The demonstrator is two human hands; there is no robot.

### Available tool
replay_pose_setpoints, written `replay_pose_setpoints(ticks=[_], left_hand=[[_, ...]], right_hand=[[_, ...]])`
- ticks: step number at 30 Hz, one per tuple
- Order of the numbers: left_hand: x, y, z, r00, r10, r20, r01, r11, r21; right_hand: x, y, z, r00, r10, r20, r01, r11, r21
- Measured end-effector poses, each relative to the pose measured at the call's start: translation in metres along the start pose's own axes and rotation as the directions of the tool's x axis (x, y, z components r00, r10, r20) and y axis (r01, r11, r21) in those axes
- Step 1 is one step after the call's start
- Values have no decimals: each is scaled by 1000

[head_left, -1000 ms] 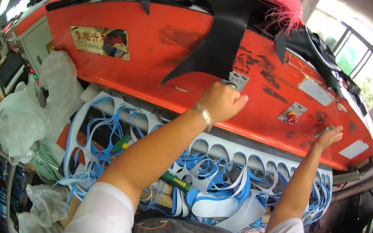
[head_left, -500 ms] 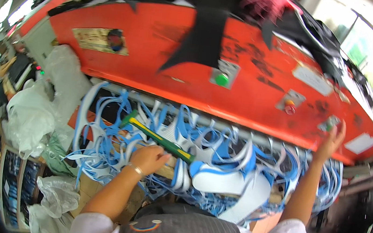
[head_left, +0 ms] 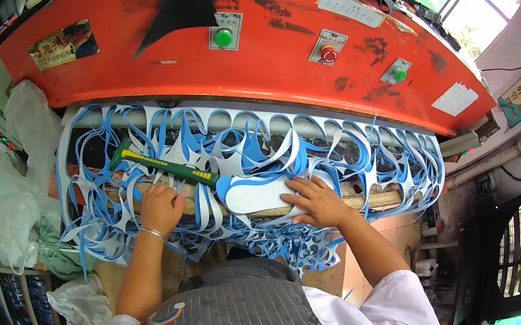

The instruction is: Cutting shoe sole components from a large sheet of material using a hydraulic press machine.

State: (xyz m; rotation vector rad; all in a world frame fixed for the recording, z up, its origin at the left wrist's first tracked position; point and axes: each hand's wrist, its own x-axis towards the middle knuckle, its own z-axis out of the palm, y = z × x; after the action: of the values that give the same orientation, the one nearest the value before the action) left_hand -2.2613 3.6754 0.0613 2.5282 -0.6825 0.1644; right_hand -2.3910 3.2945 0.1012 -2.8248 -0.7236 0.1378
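My right hand [head_left: 320, 202] lies open on the white shoe-sole cutouts [head_left: 261, 195], which are edged with blue. Its fingers spread over their right end. To the left, my left hand [head_left: 162, 209] is closed, knuckles up, at the blue-and-white sheet offcuts [head_left: 201, 210]; what its fingertips grip is hidden. A hammer-shaped tool with a green and yellow handle [head_left: 171, 167] rests across the offcuts just beyond my left hand. Its handle end reaches the blue tip of the cutouts. The sheet, full of sole-shaped holes, drapes over a wooden bar [head_left: 382, 199].
A red machine [head_left: 247, 62] spans the far side, with a green button [head_left: 223, 38], a red button [head_left: 328, 54] and a second green button [head_left: 399, 75]. Black material [head_left: 186, 1] hangs over its front. Clear plastic bags [head_left: 7, 208] crowd the left.
My right hand has come down from beside the right-hand green button onto the white cutouts. My left hand stays low by the hammer-shaped tool. The whole view has shifted.
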Motion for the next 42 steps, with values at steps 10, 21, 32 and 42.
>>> replay_pose_setpoints(ticks=[10,21,32,42], left_hand=[[7,-10,-2,996,92,13,-92,996,-19],[103,-46,-64,950,72,303,17,960,-280],[209,-105,29,972,232,-41,-235,947,-217],[222,-88,17,932,192,-308,-289,906,-309]], right_hand=[[54,43,17,862,454,-225,-272,789,551],[99,-7,-70,753,583,304,-583,806,-103],[347,30,-9,951,-68,-303,141,964,226],[391,56,3,877,-219,-427,401,824,401]])
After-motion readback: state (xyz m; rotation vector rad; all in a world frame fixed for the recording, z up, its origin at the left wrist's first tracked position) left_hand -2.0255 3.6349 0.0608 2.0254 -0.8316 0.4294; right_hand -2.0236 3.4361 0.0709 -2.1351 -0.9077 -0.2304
